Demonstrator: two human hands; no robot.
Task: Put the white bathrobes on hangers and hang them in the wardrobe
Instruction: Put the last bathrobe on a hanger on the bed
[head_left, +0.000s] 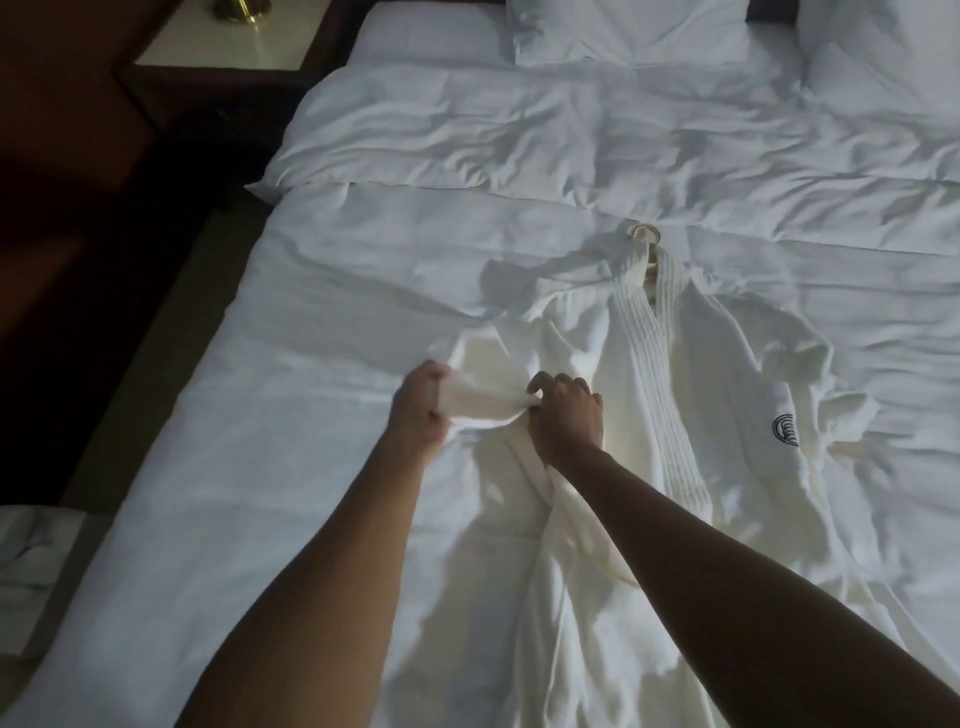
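White bathrobe (691, 415) on hanger (647, 241), flat on bed.

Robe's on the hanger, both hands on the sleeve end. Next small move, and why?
Probably draw the sleeve cuff flat and release: left hand and right hand pinch it taut, while the white waffle bathrobe already lies on the bed with the ring-topped hanger at its collar.

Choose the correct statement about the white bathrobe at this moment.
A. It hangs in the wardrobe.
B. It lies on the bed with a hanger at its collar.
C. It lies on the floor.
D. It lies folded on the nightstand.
B: the bathrobe is spread on the bed, and the hanger ring sticks out at its collar while both hands grip one sleeve.
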